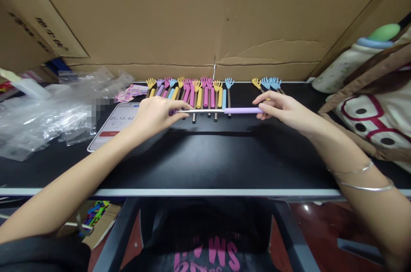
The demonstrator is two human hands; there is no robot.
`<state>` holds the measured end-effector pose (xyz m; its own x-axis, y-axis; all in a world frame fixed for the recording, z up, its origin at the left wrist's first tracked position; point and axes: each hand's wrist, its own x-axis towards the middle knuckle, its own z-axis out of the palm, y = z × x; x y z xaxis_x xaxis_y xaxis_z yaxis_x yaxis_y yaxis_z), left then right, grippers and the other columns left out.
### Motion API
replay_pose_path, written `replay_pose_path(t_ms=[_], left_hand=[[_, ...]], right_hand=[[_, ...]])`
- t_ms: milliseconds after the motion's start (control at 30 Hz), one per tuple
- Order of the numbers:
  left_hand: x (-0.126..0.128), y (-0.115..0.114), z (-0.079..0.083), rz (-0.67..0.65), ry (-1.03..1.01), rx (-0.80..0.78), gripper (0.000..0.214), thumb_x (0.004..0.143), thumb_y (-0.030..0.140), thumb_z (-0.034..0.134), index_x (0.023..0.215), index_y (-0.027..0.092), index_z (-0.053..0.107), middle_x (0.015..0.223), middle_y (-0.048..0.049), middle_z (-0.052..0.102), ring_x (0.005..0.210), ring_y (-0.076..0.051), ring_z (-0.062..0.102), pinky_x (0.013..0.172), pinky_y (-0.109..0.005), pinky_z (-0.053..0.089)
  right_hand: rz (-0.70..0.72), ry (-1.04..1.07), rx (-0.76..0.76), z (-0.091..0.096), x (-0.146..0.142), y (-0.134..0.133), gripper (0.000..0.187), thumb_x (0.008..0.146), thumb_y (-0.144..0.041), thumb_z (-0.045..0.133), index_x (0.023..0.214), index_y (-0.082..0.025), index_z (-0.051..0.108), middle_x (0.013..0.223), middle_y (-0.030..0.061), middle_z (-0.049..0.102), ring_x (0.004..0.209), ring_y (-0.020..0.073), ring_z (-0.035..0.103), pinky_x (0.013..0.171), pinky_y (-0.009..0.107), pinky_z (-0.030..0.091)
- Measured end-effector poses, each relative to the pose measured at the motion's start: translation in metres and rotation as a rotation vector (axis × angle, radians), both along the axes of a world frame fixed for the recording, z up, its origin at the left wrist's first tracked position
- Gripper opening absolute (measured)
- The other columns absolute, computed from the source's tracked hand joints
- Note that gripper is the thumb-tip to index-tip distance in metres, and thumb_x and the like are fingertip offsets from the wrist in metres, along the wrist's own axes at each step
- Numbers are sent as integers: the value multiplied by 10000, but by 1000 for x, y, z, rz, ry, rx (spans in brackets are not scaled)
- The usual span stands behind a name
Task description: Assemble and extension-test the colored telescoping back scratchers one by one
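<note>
I hold a telescopic back scratcher stretched out level above the black table. My left hand is closed around its claw end, where a bit of purple shows. My right hand pinches the purple handle end. A silver rod runs between the two hands. Behind it lies a row of several collapsed scratchers in yellow, pink, purple and blue, claws pointing to the cardboard wall. A smaller group of scratchers lies further right, just behind my right hand.
A phone showing a timer lies left of my left hand. Crumpled clear plastic bags cover the table's left end. A printed tote bag stands at the right. Cardboard sheets wall off the back.
</note>
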<state>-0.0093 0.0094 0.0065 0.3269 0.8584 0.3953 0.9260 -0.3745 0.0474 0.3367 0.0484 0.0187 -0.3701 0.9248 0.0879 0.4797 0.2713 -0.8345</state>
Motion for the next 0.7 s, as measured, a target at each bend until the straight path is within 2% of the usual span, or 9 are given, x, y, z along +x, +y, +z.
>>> replay_pose_path(t_ms=[167,267,433,567,700], left_hand=[[1,-1,1,-10,15,-23,270,911,493,619,1070,348,782,734,10,762,685,-188,682,594,-267,368],[3,-2,1,-13,26,-22,269,912,495,613,1060,349,784,740,11,763,697,-192,688,594,-268,373],[2,-2,1,-11,25,-10,248,907,461,623,1067,347,776,819,16,783,746,-189,694,581,-256,351],[0,0,1,-3,35,-15,249,906,451,619,1074,348,771,851,18,787,770,-197,699,573,-256,342],[-1,0,0,-6,52,-19,262,912,451,605,1086,340,766,860,17,784,780,-199,706,568,-259,341]], right_hand=[[27,-15,-22,-10,-4,1,355,868,-575,614,956,-231,607,534,-28,559,556,146,547,595,288,447],[25,-48,-20,-12,-4,2,330,893,-556,588,956,-232,602,507,-28,561,529,149,542,576,286,430],[-4,-39,11,-12,-3,5,348,830,-553,655,946,-230,596,665,30,663,638,173,595,614,308,453],[-42,-31,92,-16,-5,7,347,790,-549,674,899,-228,596,751,48,657,695,181,585,671,336,459],[-73,-68,205,-18,-8,4,267,815,-486,635,895,-232,609,785,47,640,756,205,594,743,368,463]])
